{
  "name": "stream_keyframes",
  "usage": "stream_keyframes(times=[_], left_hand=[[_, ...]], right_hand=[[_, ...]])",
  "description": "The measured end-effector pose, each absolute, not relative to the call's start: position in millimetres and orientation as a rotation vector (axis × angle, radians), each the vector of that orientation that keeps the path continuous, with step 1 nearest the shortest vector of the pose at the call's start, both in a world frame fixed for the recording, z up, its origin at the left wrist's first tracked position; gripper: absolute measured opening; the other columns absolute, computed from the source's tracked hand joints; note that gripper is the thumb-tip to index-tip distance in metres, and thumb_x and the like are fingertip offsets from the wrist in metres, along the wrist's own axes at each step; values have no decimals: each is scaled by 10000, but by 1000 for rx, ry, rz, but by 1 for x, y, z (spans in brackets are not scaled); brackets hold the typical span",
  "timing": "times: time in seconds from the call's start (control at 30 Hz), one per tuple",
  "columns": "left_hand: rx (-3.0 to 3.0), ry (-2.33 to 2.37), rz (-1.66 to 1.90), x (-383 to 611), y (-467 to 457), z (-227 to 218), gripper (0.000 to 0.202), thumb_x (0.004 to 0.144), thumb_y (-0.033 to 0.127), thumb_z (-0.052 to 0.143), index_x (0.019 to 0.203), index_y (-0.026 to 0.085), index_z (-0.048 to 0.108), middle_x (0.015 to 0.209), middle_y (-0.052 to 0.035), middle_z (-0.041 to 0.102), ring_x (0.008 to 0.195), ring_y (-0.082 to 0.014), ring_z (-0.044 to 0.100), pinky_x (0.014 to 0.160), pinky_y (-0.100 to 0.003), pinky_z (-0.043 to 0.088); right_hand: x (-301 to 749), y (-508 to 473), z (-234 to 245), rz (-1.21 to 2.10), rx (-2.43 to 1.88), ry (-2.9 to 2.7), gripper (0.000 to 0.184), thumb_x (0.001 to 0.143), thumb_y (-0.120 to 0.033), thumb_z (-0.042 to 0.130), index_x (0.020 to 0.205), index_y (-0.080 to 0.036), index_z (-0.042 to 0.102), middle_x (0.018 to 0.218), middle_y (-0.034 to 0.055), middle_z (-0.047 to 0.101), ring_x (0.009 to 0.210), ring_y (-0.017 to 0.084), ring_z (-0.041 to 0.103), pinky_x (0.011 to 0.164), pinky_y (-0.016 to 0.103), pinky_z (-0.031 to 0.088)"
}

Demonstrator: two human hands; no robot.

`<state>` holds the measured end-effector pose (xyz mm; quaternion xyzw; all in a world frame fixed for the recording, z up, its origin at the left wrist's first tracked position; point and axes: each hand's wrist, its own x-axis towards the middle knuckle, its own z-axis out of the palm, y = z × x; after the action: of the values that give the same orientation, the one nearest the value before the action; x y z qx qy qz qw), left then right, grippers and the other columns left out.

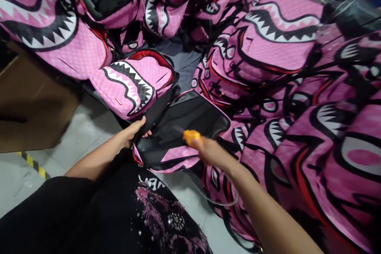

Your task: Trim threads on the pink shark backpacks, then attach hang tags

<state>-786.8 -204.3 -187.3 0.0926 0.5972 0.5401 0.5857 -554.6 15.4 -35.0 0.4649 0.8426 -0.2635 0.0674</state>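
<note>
A pink backpack (166, 154) with a black padded back lies in front of me, back side up. My left hand (133, 131) grips its black strap at the bag's left edge, fingers closed on it. My right hand (205, 149) is closed on a small orange tool (191, 135), held over the black back panel; a thin clear tube or cord hangs from it. Motion blurs this hand.
Several pink backpacks with shark-mouth prints (131, 83) (276, 35) are heaped all around, at the back and right. A brown cardboard box (32, 107) stands at the left on the grey floor (86, 135), near yellow-black tape (34, 164). My dark clothing fills the lower left.
</note>
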Motion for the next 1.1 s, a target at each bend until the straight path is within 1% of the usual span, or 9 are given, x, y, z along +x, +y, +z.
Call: stream_keyframes(times=[0.17,0.3,0.47,0.57,0.67,0.8,0.87,1.0,1.1], left_hand=[[123,1397,1234,-787,-191,-174,791,869,754,276,1036,102,692,733,-142,703,542,-159,591,535,-266,466],[610,1987,937,-762,-177,-157,623,918,623,368,1342,210,561,944,-136,681,766,-224,622,736,-352,477],[1381,2563,306,-748,-163,-156,580,914,442,505,1472,383,359,1213,-161,532,1097,-319,499,908,-459,394],[1551,2505,180,-760,-153,-157,555,915,423,509,1454,336,409,1407,-191,418,1205,-352,438,928,-471,390],[1661,2414,259,-759,-147,-149,580,922,390,501,1474,256,383,1567,-195,216,1399,-391,253,1041,-533,318],[1942,1922,360,-722,-152,-140,893,817,576,610,1542,284,178,1614,-188,69,1428,-398,224,1061,-556,325],[1938,1776,273,-704,-156,-145,972,767,520,692,1545,278,162,1605,-202,107,1379,-405,312,992,-533,406],[1777,1767,420,-698,-150,-160,701,848,212,585,1497,271,327,1536,-155,339,1301,-352,436,960,-478,455],[1282,1590,830,-720,-133,-161,473,922,317,489,1389,238,479,1294,-116,613,1053,-254,618,813,-347,525]], right_hand=[[-565,13,-31,-1043,1284,2381,527,947,-556,354,1047,-113,620,674,50,639,484,135,552,474,234,412],[-564,-5,-4,-1316,995,2212,583,926,-640,337,1045,-130,593,535,-13,538,404,130,488,422,228,364],[-556,-17,15,-896,1298,2424,492,967,-515,340,1164,-149,603,624,24,625,455,131,524,493,226,384],[-546,-12,19,-792,1206,2325,508,972,-525,347,1214,-162,607,790,73,696,541,159,587,581,263,441],[-535,-5,25,-353,1531,2242,523,978,-506,347,1216,-120,608,956,164,697,708,224,653,695,328,466],[-521,-7,38,-442,1450,2093,581,972,-552,301,1232,-130,605,915,149,698,738,240,662,706,323,456],[-513,-13,45,-449,1550,2036,606,976,-551,268,1269,-116,573,814,125,690,677,228,651,667,308,446],[-496,-31,57,-734,1580,2017,610,959,-591,271,1305,-160,529,619,37,631,526,189,599,567,274,411],[-482,-49,56,-752,1700,2103,573,962,-559,267,1176,-127,577,555,28,594,521,176,586,576,267,408]])
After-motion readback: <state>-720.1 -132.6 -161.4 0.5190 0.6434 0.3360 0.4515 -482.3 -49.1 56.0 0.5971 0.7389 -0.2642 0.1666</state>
